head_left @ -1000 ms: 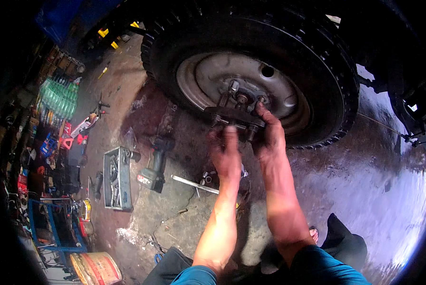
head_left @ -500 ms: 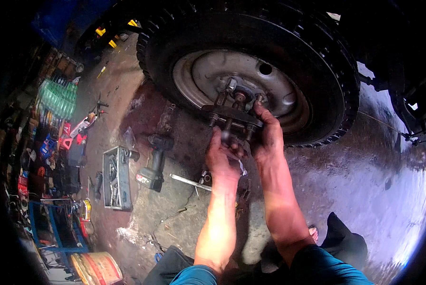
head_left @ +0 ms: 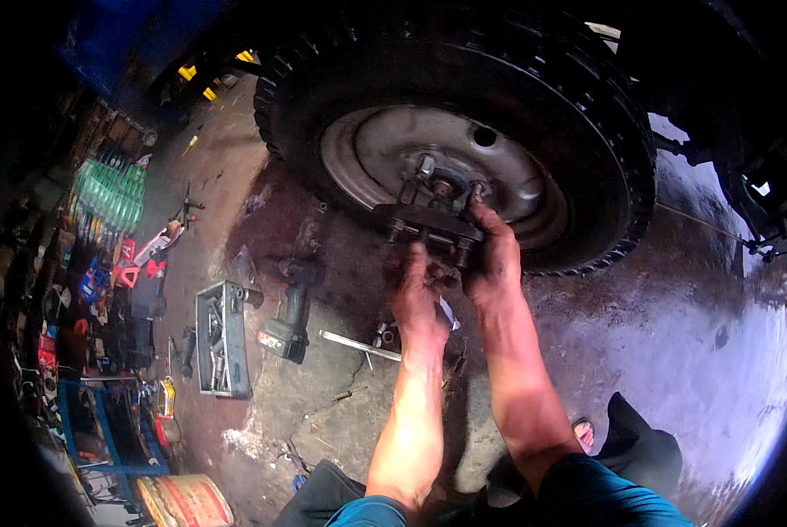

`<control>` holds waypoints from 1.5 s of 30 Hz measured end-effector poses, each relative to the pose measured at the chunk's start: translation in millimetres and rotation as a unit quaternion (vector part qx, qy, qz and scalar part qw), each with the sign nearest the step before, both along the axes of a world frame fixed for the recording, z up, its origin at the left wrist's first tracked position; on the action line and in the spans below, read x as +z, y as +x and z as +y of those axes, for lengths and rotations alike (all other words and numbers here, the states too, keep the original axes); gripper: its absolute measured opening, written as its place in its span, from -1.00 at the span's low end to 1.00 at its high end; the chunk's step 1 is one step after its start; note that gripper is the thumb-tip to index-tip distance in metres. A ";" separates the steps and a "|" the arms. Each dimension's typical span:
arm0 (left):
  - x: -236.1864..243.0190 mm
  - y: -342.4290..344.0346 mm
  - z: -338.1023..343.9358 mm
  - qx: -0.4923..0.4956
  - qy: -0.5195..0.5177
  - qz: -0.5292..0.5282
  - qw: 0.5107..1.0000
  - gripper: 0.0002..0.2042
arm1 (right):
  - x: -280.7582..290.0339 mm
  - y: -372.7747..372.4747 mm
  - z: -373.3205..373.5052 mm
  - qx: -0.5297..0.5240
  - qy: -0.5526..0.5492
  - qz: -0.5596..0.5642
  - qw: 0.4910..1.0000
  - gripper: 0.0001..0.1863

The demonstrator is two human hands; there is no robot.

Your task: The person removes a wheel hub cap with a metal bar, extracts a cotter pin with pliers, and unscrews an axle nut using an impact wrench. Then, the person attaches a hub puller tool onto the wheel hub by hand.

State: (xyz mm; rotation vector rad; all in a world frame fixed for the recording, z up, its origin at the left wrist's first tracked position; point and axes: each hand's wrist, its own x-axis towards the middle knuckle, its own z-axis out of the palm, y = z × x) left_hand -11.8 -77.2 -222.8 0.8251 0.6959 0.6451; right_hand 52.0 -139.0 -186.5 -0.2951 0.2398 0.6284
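Note:
A dark metal hub puller (head_left: 427,221) stands against the centre of a silver wheel rim (head_left: 507,162), below the hub's end. Its legs reach up to the wheel studs (head_left: 426,165). My right hand (head_left: 499,253) is closed on the puller's right side, with a fingertip up by the right stud. From below, my left hand (head_left: 421,299) is closed round the puller's centre bolt, its thumb pointing up along it. Motion blurs the left fingers a little, and their far side is hidden.
A black tire (head_left: 586,123) surrounds the rim. On the floor to the left are a cordless impact wrench (head_left: 288,321), a metal box of sockets (head_left: 223,347) and a flat metal bar (head_left: 358,344). Green bottles (head_left: 108,195) and clutter line the far left, near a round tin (head_left: 187,501).
My left hand has shifted right, from the puller's left bolt to its centre bolt. My right hand stays on the puller. The view has shifted slightly.

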 end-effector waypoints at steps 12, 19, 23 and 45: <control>5.7 -5.8 4.4 0.083 0.196 0.025 0.977 -0.67 | 20.8 -7.9 -2.1 -0.033 -0.073 -0.004 0.997 -0.63; 15.2 -4.2 -5.8 0.019 0.074 0.037 0.996 -0.66 | 15.1 -3.7 -3.5 -0.042 -0.075 -0.008 0.996 -0.62; 11.8 -10.2 9.6 -0.022 -0.037 -0.019 0.999 -0.69 | 20.6 -6.5 -5.4 -0.026 -0.072 0.006 0.997 -0.62; 27.1 -11.0 -19.5 -0.128 0.491 0.104 0.856 -0.79 | -1.6 3.6 -5.2 0.005 -0.002 -0.007 1.000 -0.72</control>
